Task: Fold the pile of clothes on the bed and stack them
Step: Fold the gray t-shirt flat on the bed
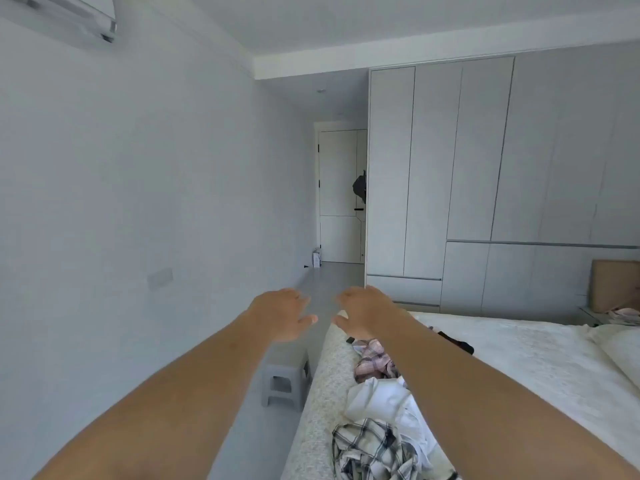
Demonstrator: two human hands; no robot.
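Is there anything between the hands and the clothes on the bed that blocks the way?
Nothing visible blocks them. The left hand and right hand are raised, open and empty, above the bed's near edge. The pink plaid garment, white garment and black-and-white plaid shirt lie uncovered below the right forearm.

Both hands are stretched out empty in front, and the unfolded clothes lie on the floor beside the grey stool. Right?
Not quite. The head view shows the clothes on the bed, not the floor. Both the left hand and right hand are empty, and the grey stool stands beside the bed.
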